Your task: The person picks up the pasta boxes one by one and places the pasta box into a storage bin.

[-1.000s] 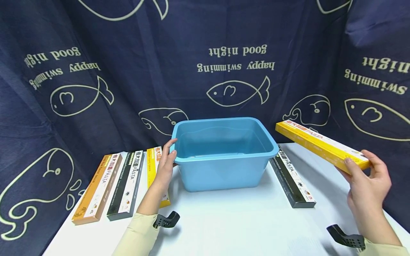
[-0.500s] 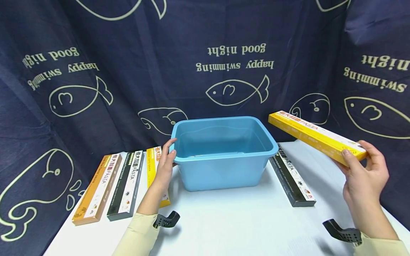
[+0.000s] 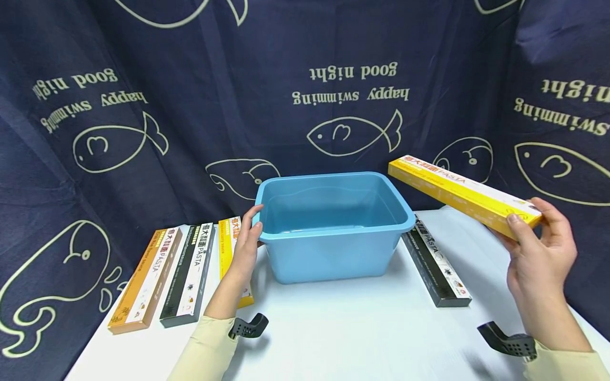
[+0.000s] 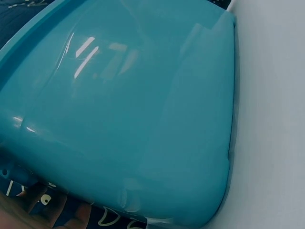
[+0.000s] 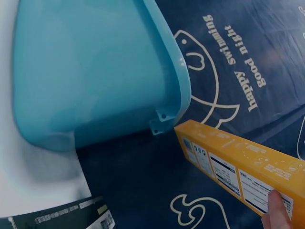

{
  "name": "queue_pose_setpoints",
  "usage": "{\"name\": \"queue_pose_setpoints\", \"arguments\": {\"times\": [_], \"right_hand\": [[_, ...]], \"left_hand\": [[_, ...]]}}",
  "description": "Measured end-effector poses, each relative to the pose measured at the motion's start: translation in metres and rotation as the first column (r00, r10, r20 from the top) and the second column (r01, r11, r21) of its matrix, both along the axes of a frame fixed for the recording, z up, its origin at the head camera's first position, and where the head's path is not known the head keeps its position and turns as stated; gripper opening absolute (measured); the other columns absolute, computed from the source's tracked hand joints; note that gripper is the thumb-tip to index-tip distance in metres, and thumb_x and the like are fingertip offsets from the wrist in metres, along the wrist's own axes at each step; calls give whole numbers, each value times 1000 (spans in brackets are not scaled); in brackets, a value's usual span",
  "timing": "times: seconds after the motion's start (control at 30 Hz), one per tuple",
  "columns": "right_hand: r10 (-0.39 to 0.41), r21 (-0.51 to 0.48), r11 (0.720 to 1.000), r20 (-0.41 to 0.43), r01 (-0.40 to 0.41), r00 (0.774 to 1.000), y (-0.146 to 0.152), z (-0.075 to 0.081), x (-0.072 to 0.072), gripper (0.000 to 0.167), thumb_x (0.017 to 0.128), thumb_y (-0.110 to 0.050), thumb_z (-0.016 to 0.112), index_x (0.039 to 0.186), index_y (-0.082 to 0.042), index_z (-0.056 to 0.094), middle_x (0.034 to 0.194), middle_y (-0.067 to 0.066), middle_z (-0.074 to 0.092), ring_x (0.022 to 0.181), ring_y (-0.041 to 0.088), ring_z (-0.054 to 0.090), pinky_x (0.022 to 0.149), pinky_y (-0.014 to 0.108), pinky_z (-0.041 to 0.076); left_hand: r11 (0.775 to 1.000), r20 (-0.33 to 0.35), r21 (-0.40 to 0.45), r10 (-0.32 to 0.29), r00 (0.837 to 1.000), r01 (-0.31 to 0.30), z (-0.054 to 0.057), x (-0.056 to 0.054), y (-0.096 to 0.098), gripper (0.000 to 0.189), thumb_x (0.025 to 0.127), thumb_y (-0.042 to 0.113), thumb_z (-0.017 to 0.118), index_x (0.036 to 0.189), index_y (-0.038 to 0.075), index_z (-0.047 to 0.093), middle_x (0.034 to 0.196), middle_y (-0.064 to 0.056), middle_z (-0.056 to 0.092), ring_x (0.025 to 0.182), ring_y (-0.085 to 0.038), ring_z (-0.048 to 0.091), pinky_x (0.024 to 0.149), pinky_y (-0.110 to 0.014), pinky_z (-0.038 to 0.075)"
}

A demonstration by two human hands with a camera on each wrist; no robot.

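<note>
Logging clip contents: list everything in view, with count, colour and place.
Table: 1, white, beneath.
Bin: 1, light blue, centre.
Yellow boxes: 2, yellow and white, one raised at right, one left of bin.
Black boxes: 2, black and white, one each side of bin.
Orange box: 1, orange and white, far left.
Curtain: 1, navy with pale prints, behind.
Wrist devices: 2, black, one per wrist.
Sleeves: 2, cream, on forearms.
Left hand: 1, bare, holding bin's left rim.
Right hand: 1, bare, holding raised yellow box.
</note>
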State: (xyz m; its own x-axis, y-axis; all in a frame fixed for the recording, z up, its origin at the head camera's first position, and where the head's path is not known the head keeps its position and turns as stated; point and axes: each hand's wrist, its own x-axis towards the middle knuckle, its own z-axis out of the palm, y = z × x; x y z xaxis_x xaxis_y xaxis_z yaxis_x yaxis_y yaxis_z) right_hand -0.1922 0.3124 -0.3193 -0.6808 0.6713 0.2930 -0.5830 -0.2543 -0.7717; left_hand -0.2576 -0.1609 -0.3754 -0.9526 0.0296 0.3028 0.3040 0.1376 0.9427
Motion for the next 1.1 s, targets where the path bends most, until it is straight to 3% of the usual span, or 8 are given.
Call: {"name": "queue_pose_setpoints", "arguments": {"times": [0.4, 0.73, 1.1], "right_hand": [[121, -7, 992, -108, -122, 987, -12, 11, -5, 48, 88, 17, 60, 132, -4, 57, 133, 7, 49, 127, 23, 47, 68, 28, 60], [195, 59, 980, -99, -190, 976, -20, 10, -12, 47, 88, 13, 65, 131, -2, 58, 132, 7, 50, 125, 25, 49, 71, 30, 61], [292, 53, 956, -117, -288, 949, -21, 10, -22, 44, 89, 13, 63, 131, 0, 58, 133, 9, 54, 121, 24, 52, 74, 33, 61]], "left_hand": [[1000, -5, -1, 6, 1000, -6, -1, -2, -1, 52, 101, 42, 34, 152, 33, 32, 165, 5, 20, 146, -31, 31, 113, -64, 34], [1000, -20, 11, 4, 1000, -3, -3, -3, 0, 55, 100, 46, 35, 153, 30, 32, 164, 5, 21, 145, -31, 32, 112, -63, 35], [1000, -9, 9, 7, 1000, -7, -2, -2, 1, 53, 100, 47, 35, 152, 34, 32, 164, 6, 21, 146, -30, 31, 114, -64, 33]]}}
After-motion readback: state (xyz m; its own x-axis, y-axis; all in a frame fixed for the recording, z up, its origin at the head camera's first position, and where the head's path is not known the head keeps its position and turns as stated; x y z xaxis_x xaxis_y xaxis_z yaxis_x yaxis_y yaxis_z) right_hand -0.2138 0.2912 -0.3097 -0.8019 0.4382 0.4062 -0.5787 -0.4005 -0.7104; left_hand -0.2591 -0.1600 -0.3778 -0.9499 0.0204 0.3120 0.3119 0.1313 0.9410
